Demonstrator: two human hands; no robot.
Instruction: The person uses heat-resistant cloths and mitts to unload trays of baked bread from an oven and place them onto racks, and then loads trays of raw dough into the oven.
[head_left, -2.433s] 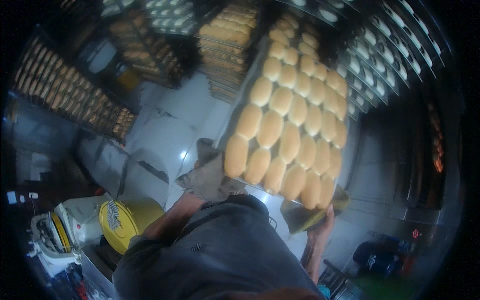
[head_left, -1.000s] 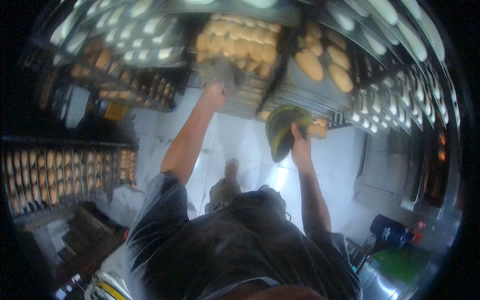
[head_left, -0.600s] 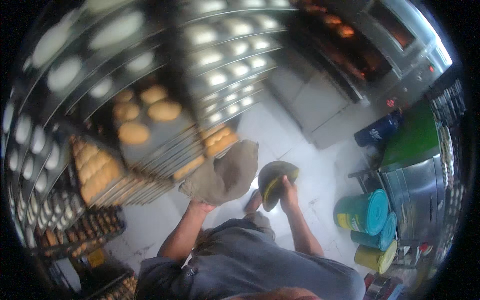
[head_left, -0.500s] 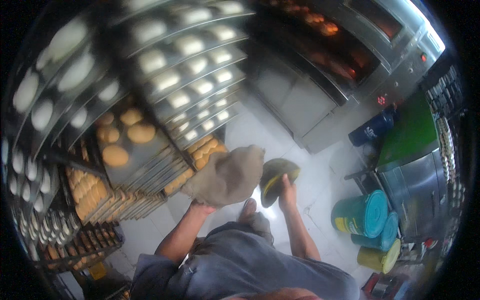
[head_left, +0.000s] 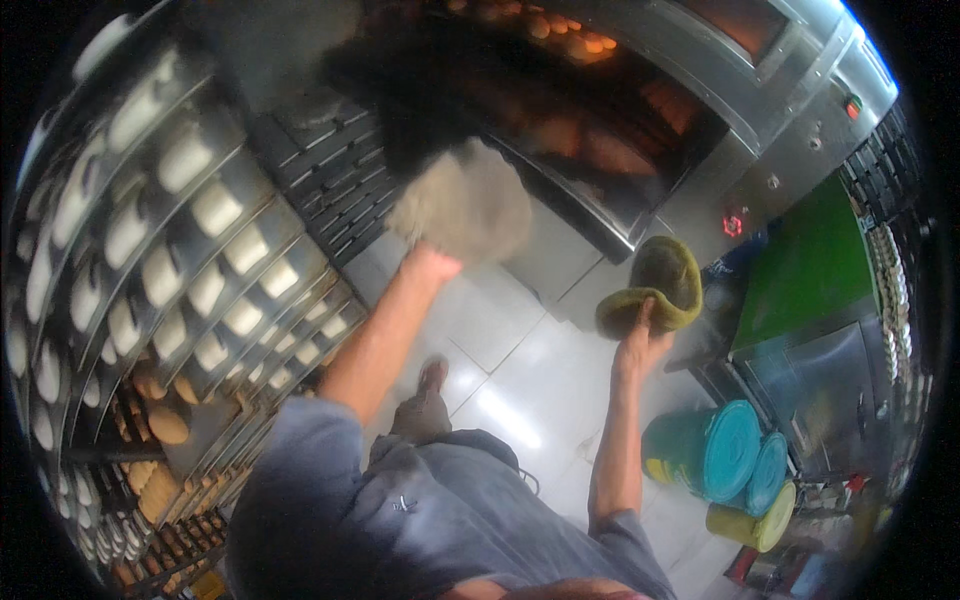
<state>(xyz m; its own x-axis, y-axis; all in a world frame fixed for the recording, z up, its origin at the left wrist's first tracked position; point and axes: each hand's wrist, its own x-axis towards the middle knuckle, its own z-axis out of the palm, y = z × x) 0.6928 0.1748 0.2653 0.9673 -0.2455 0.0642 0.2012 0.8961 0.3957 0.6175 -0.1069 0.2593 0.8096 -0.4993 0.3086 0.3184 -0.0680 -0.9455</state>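
Note:
My left hand (head_left: 435,264) is closed on the lower edge of a grey-beige cloth (head_left: 470,205), which stands up and is blurred by motion. To the right, my right hand (head_left: 643,343) grips a folded olive-green cloth pad (head_left: 667,280) with a thick yellowish rim, the fingers pressed against its underside. Both arms reach forward. Beyond the cloths is an oven (head_left: 640,215) with its chamber open; orange-lit round pieces, apparently bread, (head_left: 570,38) show deep inside. Neither cloth visibly touches the oven.
At left stands a rack of trays with pale dough pieces (head_left: 216,208); browned bread (head_left: 167,425) sits on lower trays. Lidded buckets (head_left: 733,450) stand on the right beside a green-topped metal counter (head_left: 800,270). White tiled floor (head_left: 500,375) lies below me.
Both hands have moved forward, the right one also rightward, carrying their cloths toward the oven. My view has turned, so the racks sit farther left and the oven mouth nearer.

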